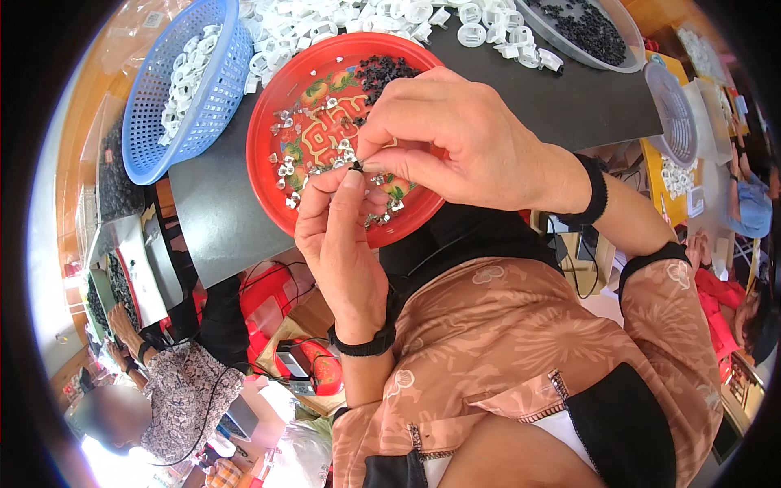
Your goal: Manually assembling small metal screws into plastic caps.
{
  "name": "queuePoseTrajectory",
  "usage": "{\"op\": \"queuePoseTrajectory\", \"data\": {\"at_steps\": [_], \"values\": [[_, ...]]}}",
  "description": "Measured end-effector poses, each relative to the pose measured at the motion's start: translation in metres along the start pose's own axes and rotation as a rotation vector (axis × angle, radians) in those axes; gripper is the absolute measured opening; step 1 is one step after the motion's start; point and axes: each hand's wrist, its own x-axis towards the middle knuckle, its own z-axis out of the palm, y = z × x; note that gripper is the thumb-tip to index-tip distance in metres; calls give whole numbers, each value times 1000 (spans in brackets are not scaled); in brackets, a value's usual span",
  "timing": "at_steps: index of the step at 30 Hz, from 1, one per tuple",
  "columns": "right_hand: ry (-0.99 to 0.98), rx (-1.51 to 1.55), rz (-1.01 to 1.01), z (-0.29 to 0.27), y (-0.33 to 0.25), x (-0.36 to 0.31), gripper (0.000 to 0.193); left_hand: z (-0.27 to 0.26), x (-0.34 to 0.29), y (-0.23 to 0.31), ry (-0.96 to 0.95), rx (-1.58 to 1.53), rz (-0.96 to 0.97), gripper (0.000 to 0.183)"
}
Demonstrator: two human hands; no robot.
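My left hand (pixel 345 236) and my right hand (pixel 455 134) meet over a round red tray (pixel 262 175) with a printed pattern. Between the left thumb and fingers sits a small black part (pixel 355 166). The right thumb and forefinger pinch close beside it; whatever they hold is too small to make out. Small shiny metal pieces (pixel 285 169) lie scattered on the tray. Toward its far side is a heap of small black parts (pixel 382 75), partly covered by my right hand.
A blue perforated basket (pixel 232 89) of white plastic parts stands at the left of the dark table (pixel 215 232). More white parts (pixel 472 34) are heaped behind the tray. At the far right is a clear tub (pixel 630 61) of black parts. Another person (pixel 191 398) works at lower left.
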Motion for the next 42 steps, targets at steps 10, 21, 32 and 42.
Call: {"op": "queuePoseTrajectory", "data": {"at_steps": [10,21,32,42], "values": [[-25,-358,-238,3,2,-3,14,1,3,-3,-13,-15,-10,9],[5,18,142,5,-7,-3,12,8,2,3,5,-285,-76,33],[39,42,154,9,-13,-5,12,-3,-1,-1,-196,-328,-179,40],[29,133,261,9,-24,-3,12,-6,-1,-4,-170,-364,-189,41]]}}
